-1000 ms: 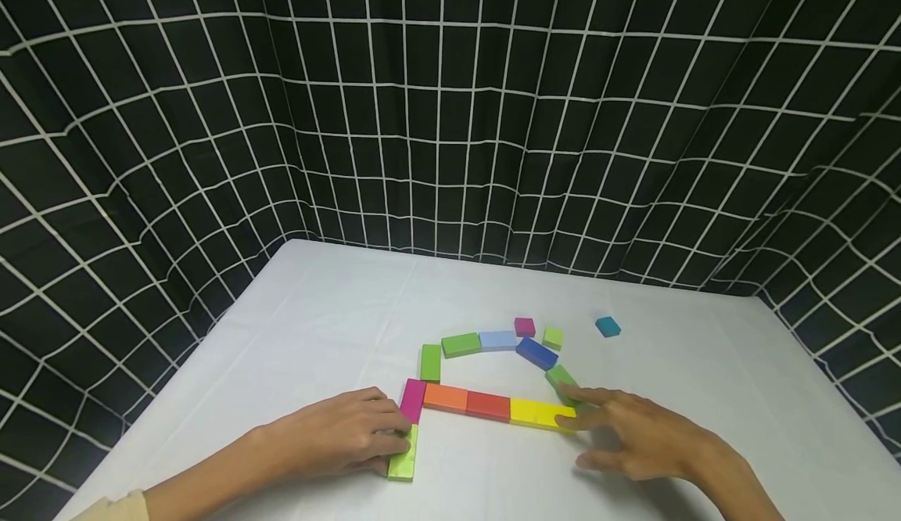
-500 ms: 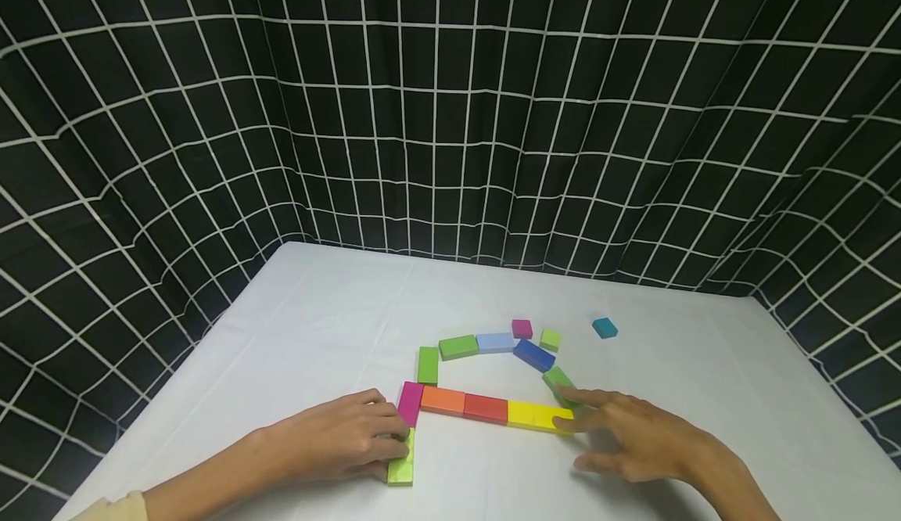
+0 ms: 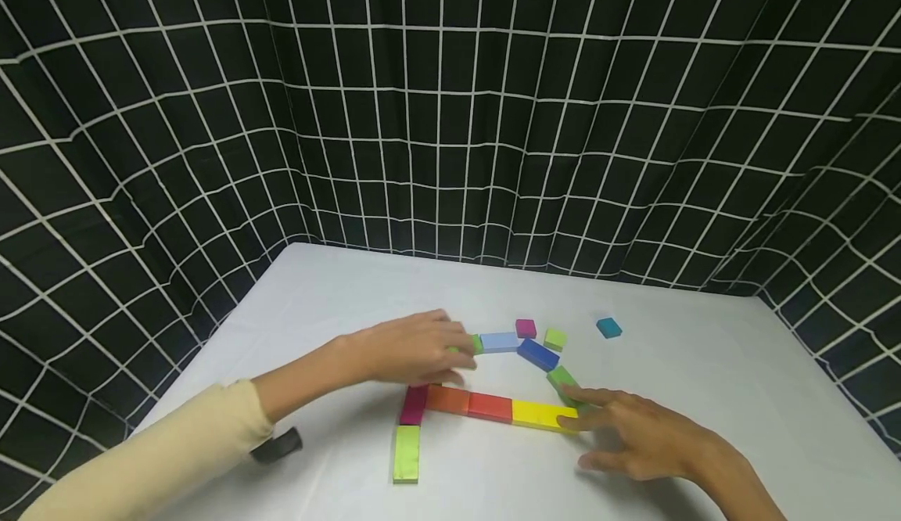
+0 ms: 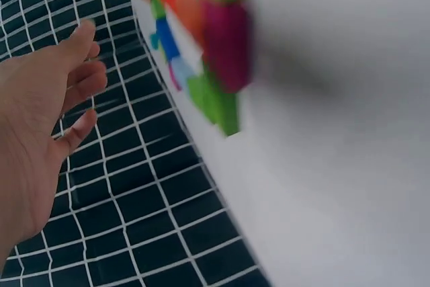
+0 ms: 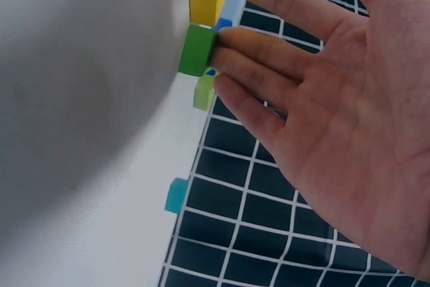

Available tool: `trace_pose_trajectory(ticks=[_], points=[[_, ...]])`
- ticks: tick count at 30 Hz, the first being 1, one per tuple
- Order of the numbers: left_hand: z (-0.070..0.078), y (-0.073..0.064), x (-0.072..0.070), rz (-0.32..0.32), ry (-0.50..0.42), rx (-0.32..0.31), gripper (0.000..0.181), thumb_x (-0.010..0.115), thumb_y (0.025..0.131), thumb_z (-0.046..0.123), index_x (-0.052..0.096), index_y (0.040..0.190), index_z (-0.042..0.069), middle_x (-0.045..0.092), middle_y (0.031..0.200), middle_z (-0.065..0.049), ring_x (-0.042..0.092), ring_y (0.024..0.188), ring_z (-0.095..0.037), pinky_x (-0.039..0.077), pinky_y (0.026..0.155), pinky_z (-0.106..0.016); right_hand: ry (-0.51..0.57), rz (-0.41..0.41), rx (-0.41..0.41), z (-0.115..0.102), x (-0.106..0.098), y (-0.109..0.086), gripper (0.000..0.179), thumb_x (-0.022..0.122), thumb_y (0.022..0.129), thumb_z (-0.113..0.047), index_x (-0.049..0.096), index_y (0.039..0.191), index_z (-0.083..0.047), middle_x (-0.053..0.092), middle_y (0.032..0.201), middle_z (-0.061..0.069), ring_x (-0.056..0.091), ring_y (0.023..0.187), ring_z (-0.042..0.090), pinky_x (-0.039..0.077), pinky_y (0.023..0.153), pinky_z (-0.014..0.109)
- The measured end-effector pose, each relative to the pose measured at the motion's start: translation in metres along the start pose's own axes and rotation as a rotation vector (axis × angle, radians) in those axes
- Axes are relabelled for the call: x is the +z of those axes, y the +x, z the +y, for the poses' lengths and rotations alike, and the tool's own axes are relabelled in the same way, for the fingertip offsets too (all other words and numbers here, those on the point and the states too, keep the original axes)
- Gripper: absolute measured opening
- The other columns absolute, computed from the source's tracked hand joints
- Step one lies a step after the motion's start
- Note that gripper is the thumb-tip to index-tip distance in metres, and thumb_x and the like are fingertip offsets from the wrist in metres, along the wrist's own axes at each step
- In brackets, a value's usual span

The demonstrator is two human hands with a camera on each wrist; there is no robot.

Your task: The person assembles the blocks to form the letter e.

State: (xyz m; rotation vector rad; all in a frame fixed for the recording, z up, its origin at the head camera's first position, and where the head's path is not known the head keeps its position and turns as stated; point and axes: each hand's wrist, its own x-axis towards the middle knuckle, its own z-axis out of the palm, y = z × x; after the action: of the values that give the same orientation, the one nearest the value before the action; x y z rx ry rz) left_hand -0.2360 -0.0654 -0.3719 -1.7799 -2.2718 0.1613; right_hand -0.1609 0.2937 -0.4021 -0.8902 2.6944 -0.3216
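My left hand (image 3: 418, 349) passes above the table over the left end of the block outline, hiding one green block and most of another green block (image 3: 477, 343). In the left wrist view its fingers (image 4: 84, 85) are loosely bent with nothing between them. My right hand (image 3: 633, 435) has its straight fingers at the right-hand green block (image 5: 197, 50) and the end of the yellow block (image 3: 542, 414). Red (image 3: 490, 407), orange (image 3: 449, 400) and magenta (image 3: 414, 406) blocks continue the row leftward. A lime block (image 3: 406, 454) lies below the magenta one. Light blue (image 3: 500, 342) and dark blue (image 3: 538, 354) blocks form the far side.
A small magenta block (image 3: 525, 328) and a small lime block (image 3: 554, 339) lie just behind the outline. A teal block (image 3: 608, 328) sits farther right. A dark piece (image 3: 278, 447) shows beneath the left sleeve. Black grid-lined curtains (image 3: 450, 114) surround the white table (image 3: 352, 286).
My left hand has left the lime and magenta blocks and moved up and right, over the green blocks. My right hand stays where it was.
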Motion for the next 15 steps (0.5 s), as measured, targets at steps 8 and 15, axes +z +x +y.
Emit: trace_pose_trajectory(ticks=[8, 15], points=[[-0.060, 0.092, 0.027, -0.109, -0.086, -0.120, 0.033, 0.065, 0.104, 0.022, 0.069, 0.136, 0.019, 0.071, 0.135, 0.001, 0.065, 0.129, -0.016, 0.055, 0.107, -0.032, -0.003, 0.004, -0.003, 0.000, -0.002, -0.002, 0.049, 0.079, 0.087, -0.053, 0.073, 0.132, -0.034, 0.057, 0.156, 0.006, 0.058, 0.137, 0.043, 0.048, 0.106, 0.068], [-0.073, 0.130, 0.071, -0.237, -0.213, -0.133, 0.047, 0.055, 0.106, 0.007, 0.057, 0.150, 0.024, 0.057, 0.156, 0.004, 0.050, 0.148, -0.017, 0.045, 0.120, -0.037, -0.018, 0.020, -0.003, 0.000, -0.002, -0.005, 0.049, 0.077, 0.088, -0.056, 0.072, 0.133, -0.035, 0.056, 0.157, 0.002, 0.058, 0.138, 0.040, 0.048, 0.107, 0.066]])
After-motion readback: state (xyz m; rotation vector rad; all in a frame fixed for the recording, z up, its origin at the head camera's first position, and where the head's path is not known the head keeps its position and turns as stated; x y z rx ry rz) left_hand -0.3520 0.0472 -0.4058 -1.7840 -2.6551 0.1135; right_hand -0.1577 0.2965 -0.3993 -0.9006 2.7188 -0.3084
